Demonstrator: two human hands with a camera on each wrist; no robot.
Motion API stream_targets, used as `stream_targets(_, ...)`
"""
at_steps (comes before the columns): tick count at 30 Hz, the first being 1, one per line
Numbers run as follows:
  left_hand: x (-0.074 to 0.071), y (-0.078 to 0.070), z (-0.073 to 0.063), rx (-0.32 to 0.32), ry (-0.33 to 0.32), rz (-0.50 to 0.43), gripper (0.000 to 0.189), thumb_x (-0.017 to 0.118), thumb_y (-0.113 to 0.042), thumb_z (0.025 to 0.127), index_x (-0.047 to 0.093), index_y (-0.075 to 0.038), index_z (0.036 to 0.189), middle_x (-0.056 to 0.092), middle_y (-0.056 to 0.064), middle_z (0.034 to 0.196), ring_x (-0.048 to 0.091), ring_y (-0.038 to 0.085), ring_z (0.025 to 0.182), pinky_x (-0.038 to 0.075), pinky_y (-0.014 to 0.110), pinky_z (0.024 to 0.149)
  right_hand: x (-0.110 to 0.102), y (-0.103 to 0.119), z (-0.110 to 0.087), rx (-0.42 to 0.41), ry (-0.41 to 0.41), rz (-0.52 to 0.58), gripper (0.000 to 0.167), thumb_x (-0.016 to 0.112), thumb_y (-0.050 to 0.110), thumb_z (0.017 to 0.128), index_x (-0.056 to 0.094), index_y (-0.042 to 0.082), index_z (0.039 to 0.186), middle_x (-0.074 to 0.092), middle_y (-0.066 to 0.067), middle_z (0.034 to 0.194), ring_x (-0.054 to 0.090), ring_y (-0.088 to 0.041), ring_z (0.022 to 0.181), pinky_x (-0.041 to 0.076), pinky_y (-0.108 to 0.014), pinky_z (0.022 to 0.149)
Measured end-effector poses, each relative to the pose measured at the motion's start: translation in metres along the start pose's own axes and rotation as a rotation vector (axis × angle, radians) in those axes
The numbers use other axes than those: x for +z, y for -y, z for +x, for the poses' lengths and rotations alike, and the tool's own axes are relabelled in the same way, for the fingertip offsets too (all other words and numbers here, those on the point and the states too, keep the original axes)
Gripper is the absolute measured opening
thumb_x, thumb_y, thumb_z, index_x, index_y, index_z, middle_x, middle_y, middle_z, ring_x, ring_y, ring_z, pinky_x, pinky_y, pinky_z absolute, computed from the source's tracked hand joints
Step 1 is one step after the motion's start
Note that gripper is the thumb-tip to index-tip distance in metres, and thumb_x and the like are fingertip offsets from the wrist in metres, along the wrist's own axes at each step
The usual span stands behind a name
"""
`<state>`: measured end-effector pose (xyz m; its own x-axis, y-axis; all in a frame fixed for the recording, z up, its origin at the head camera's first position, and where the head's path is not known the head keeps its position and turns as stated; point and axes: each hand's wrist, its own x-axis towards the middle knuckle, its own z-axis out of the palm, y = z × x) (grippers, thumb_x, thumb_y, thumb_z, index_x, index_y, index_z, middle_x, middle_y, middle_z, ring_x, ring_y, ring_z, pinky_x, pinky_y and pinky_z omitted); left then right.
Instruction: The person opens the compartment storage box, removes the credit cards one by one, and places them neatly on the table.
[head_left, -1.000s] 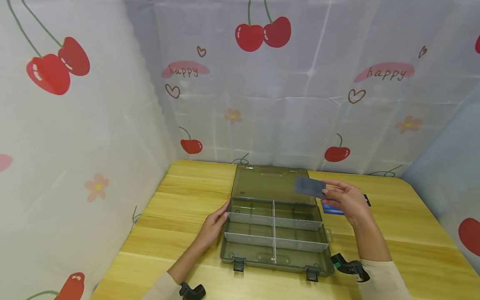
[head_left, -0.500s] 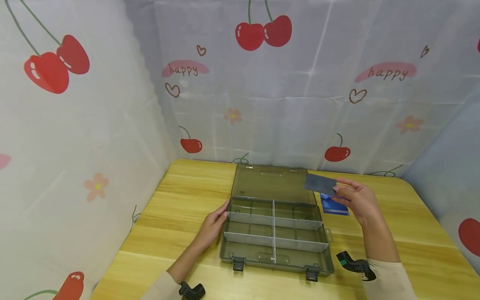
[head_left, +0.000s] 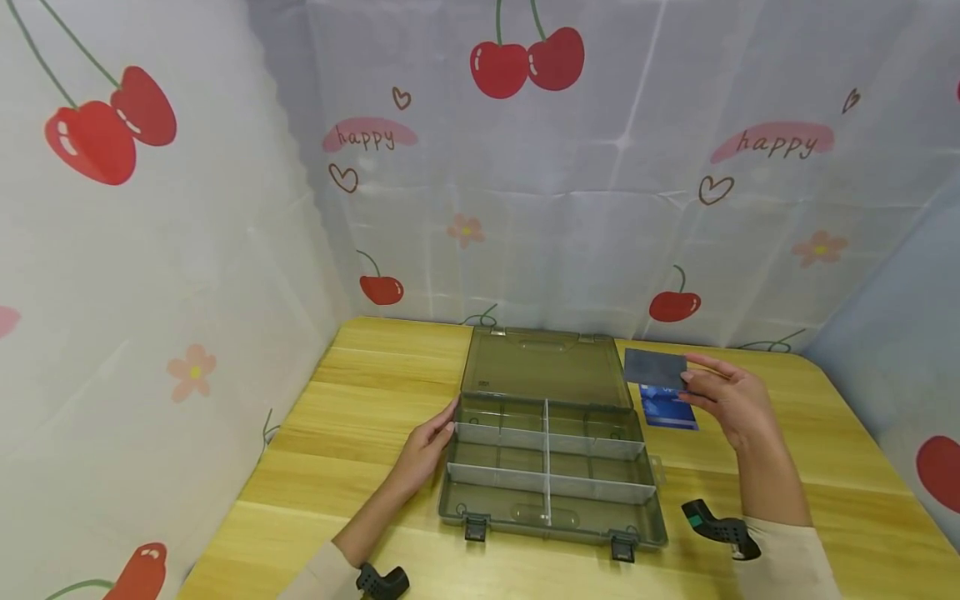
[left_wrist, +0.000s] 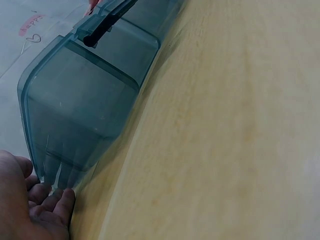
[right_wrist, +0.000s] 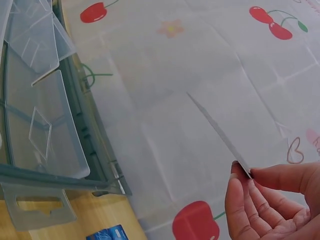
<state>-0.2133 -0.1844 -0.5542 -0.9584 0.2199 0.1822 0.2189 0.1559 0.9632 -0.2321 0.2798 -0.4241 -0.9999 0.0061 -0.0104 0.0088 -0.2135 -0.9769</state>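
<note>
A dark grey card (head_left: 654, 368) is pinched at its right edge between the thumb and fingers of my right hand (head_left: 731, 396). The right wrist view shows this card (right_wrist: 220, 130) nearly edge-on, raised in the air. Below it in the head view lies a blue printed card (head_left: 667, 410) on the table, partly overlapped by my fingers. My left hand (head_left: 422, 454) grips the left side of a translucent olive compartment box (head_left: 550, 508), thumb at the rim. The left wrist view has the fingers (left_wrist: 62, 205) at the box's lower corner. The box's lid (head_left: 547, 367) lies folded back behind it.
Clear dividers (head_left: 502, 478) split the box into several compartments. Two dark latches (head_left: 476, 528) hang at its front, and a hang tab (head_left: 659, 470) juts from its right side. A cherry-print curtain (head_left: 555, 217) walls in the wooden table (head_left: 832, 450) behind and beside.
My right hand has moved rightward with the grey card, away from the box lid, and more of the blue card shows. My left hand has stayed at the box.
</note>
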Motion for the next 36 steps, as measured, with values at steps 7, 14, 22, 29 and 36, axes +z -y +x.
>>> stream_targets(7, 0.000, 0.002, 0.000, 0.006, -0.002, 0.027, 0.048, 0.047, -0.020, 0.110, 0.040, -0.010, 0.156, 0.035, 0.008, 0.161, 0.031, 0.029, 0.148, 0.032, 0.040, 0.116, -0.009, -0.003, -0.001, -0.028, -0.049, -0.008, 0.030, 0.066, -0.001, 0.096, 0.075, 0.014, 0.120, 0.073, 0.004, 0.095, 0.072, -0.011, 0.082, 0.062, -0.026, 0.074)
stream_targets(14, 0.000, 0.002, 0.001, 0.013, 0.011, 0.024, 0.049, 0.046, -0.021, 0.110, 0.038, -0.009, 0.156, 0.033, 0.008, 0.162, 0.030, 0.029, 0.149, 0.032, 0.040, 0.116, -0.021, -0.007, 0.002, -0.006, -0.092, 0.039, 0.028, 0.066, -0.003, 0.095, 0.078, 0.014, 0.114, 0.073, 0.004, 0.094, 0.072, -0.008, 0.084, 0.062, -0.025, 0.072)
stream_targets(22, -0.001, 0.002, -0.001, -0.005, 0.009, 0.033, 0.049, 0.046, -0.022, 0.110, 0.038, -0.012, 0.157, 0.034, 0.006, 0.162, 0.031, 0.028, 0.148, 0.033, 0.042, 0.116, -0.035, -0.013, 0.004, 0.025, -0.147, 0.079, 0.029, 0.066, -0.006, 0.094, 0.079, 0.013, 0.111, 0.072, 0.004, 0.096, 0.072, -0.009, 0.085, 0.062, -0.026, 0.073)
stream_targets(29, -0.001, 0.003, 0.000, 0.016, -0.002, 0.044, 0.048, 0.047, -0.021, 0.110, 0.040, -0.011, 0.156, 0.034, 0.008, 0.161, 0.030, 0.030, 0.148, 0.030, 0.041, 0.117, -0.050, -0.019, 0.005, 0.036, -0.197, 0.106, 0.029, 0.067, -0.006, 0.094, 0.079, 0.012, 0.113, 0.070, 0.005, 0.097, 0.073, -0.011, 0.082, 0.062, -0.027, 0.073)
stream_targets(36, -0.001, 0.003, 0.000, -0.009, -0.001, 0.052, 0.048, 0.047, -0.022, 0.110, 0.040, -0.014, 0.156, 0.036, 0.002, 0.161, 0.031, 0.024, 0.148, 0.030, 0.038, 0.118, -0.066, -0.026, 0.005, 0.069, -0.228, 0.132, 0.030, 0.065, -0.007, 0.094, 0.080, 0.013, 0.111, 0.070, 0.006, 0.095, 0.073, -0.011, 0.081, 0.062, -0.027, 0.073)
